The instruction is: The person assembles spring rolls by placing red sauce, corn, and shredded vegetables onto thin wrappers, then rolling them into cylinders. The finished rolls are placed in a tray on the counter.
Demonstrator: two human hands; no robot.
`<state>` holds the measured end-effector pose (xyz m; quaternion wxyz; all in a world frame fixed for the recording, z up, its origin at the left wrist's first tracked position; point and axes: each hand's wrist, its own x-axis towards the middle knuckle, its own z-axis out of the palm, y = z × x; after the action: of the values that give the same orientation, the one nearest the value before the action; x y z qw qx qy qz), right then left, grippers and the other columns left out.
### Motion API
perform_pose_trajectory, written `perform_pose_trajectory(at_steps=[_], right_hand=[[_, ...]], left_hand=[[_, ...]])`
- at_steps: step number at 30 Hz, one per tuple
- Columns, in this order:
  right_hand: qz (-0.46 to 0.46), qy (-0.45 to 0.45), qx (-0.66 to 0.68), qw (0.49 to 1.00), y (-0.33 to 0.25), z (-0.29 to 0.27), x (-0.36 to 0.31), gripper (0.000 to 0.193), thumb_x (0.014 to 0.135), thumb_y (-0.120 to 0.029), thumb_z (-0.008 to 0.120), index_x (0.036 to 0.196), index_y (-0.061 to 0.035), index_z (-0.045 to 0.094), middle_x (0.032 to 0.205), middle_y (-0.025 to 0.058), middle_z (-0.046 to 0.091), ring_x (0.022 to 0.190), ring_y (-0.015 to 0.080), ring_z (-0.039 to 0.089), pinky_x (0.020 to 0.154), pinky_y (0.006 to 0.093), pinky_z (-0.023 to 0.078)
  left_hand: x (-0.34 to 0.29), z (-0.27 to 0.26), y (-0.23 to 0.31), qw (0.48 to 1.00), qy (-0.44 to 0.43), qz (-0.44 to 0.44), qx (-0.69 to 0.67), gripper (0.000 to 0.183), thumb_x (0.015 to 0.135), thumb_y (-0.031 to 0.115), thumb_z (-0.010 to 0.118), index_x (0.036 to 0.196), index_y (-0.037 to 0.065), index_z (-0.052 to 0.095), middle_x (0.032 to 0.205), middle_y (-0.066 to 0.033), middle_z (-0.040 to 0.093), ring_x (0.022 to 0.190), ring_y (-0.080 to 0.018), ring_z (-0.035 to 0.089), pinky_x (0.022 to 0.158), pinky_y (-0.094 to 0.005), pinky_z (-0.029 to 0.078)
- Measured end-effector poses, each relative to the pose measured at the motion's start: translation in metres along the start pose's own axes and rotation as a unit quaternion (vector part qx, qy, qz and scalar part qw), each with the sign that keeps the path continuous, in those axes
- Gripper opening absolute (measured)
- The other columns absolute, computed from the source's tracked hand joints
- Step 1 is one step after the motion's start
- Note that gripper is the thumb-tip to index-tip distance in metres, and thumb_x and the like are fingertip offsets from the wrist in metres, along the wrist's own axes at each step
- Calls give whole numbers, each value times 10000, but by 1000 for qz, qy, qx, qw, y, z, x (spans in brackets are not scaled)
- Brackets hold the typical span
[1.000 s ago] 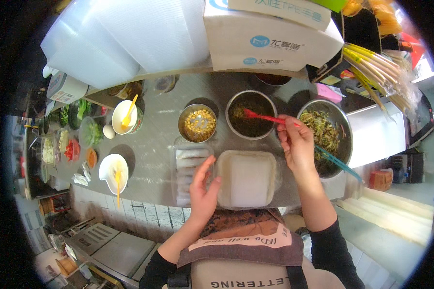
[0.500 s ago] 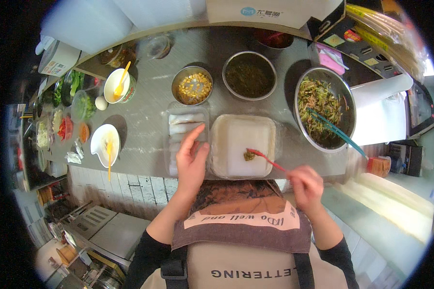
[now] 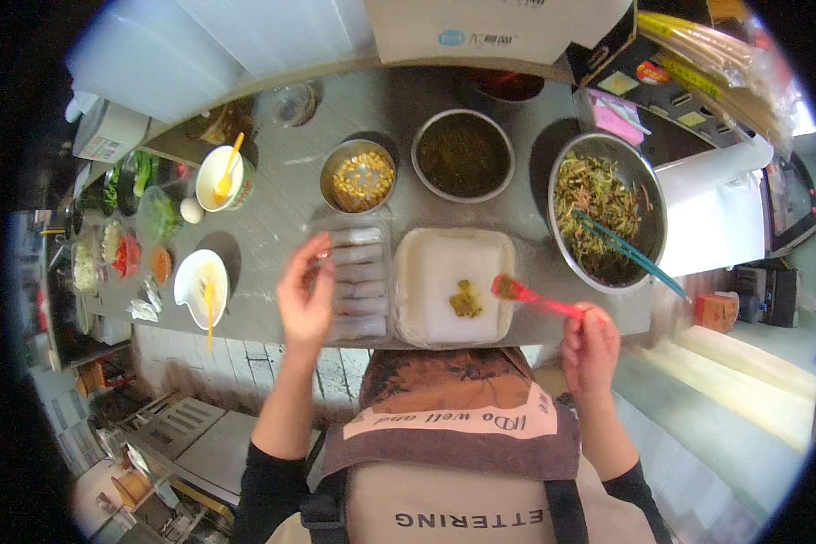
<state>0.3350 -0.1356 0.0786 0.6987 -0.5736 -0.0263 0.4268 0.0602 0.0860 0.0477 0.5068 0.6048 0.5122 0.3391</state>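
My right hand (image 3: 592, 349) grips the handle of a red spoon (image 3: 544, 302), its bowl smeared with dark green at the right rim of a clear plastic tray (image 3: 408, 313). White sheets (image 3: 435, 258) lie in that tray, with a small heap of chopped green filling (image 3: 465, 300) on top. My left hand (image 3: 305, 295) is empty, fingers apart, over the left edge of a clear box (image 3: 385, 249) holding several white rolls (image 3: 360, 272). Beyond the tray stands a steel bowl of dark green filling (image 3: 462, 154).
A steel bowl of corn kernels (image 3: 363, 181) stands behind the rolls. At the right is a large bowl of shredded vegetables (image 3: 598, 213) with teal tongs (image 3: 639, 257). On the left are a paper tub (image 3: 224, 175), a white dish (image 3: 199, 288) and an egg (image 3: 191, 210).
The red spoon has moved right and lifted off the sheet, and the filling spot is larger. My left hand has shifted left, uncovering more rolls. The view has tilted slightly.
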Motion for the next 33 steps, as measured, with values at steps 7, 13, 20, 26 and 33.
perform_pose_trajectory(at_steps=[7, 13, 20, 26, 33], right_hand=[[-137, -202, -175, 954, -24, 111, 64, 338, 1011, -215, 462, 1269, -3, 511, 951, 29, 564, 674, 47, 446, 491, 191, 347], [-36, -68, -112, 991, -24, -6, 22, 234, 988, -206, 518, 1158, -54, 569, 851, -9, 574, 612, 47, 457, 502, 196, 377], [-132, 204, 145, 959, -61, -106, 70, 131, 958, -205, 588, 1021, -91, 572, 777, -43, 531, 618, 53, 464, 499, 185, 374], [-290, 90, -303, 903, -84, -61, 115, 136, 906, -180, 660, 891, -62, 595, 818, 10, 565, 687, 103, 516, 637, 261, 445], [-308, -150, -347, 873, -122, -17, 130, 115, 940, -96, 588, 874, -8, 557, 890, 58, 531, 663, 96, 547, 567, 220, 455]], left_hand=[[133, 19, 36, 876, -203, 193, 391, 263, 797, 8, 604, 1030, 77, 705, 999, -193, 670, 902, -342, 657, 791, -389, 521], [151, 33, 29, 825, -323, 208, 415, 369, 733, -70, 548, 1010, 100, 723, 983, -218, 664, 915, -386, 639, 842, -416, 506], [147, 31, 32, 787, -303, 182, 506, 272, 746, -28, 561, 947, 71, 715, 1018, -249, 650, 922, -387, 637, 849, -435, 509], [145, 28, 31, 789, -294, 119, 526, 227, 693, 108, 749, 874, -12, 686, 917, -240, 664, 873, -393, 635, 814, -457, 512], [134, 38, 17, 804, -250, 227, 489, 166, 664, 16, 694, 824, 51, 721, 825, -184, 685, 794, -379, 649, 774, -422, 526]])
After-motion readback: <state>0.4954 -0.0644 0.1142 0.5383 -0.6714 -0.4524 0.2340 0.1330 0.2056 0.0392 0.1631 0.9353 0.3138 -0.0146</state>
